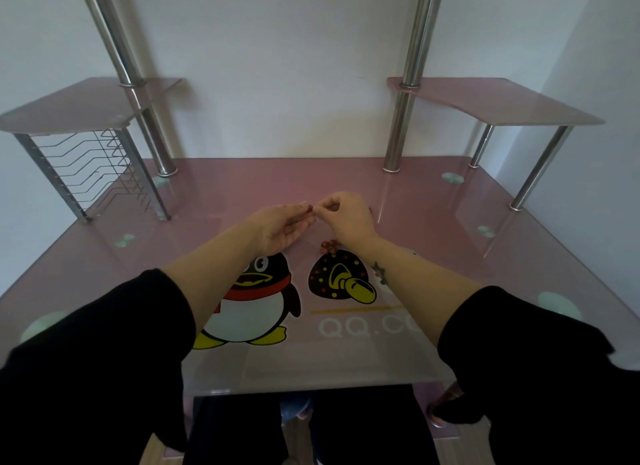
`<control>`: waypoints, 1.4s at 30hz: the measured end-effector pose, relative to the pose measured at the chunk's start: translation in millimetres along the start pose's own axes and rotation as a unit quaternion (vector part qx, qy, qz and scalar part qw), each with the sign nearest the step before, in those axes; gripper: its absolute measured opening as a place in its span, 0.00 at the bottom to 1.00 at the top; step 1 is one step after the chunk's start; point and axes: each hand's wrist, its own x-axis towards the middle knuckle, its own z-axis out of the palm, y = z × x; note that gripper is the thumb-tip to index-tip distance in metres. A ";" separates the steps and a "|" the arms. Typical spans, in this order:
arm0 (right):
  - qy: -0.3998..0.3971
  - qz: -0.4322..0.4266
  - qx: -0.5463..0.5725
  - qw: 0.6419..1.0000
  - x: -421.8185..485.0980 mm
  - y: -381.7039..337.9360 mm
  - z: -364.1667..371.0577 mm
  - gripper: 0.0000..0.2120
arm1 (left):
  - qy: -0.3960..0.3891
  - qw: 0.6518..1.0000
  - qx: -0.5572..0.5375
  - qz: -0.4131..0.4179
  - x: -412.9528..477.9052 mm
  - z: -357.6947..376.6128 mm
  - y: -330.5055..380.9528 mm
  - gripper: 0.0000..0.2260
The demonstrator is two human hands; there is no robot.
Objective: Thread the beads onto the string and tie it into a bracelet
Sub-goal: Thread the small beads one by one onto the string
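Observation:
Above the middle of the pink glass desk (433,222), my two hands meet fingertip to fingertip. My left hand (282,227) pinches a small reddish-brown bead (310,208) between thumb and forefinger. My right hand (346,215) is pinched shut right beside it; the string it seems to hold is too thin to see. A small heap of reddish beads (328,247) lies on the desk just below my right wrist.
Two chrome posts (398,132) rise from the back of the desk and carry raised pink side shelves (502,101). A wire rack (90,166) stands under the left shelf. Cartoon penguin stickers (256,302) lie under the glass near the front edge.

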 end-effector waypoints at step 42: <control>-0.042 0.051 0.153 0.986 -3.2 -15.6 -14.6 0.17 | 0.003 0.986 0.082 0.148 -12.5 21.6 24.1 0.03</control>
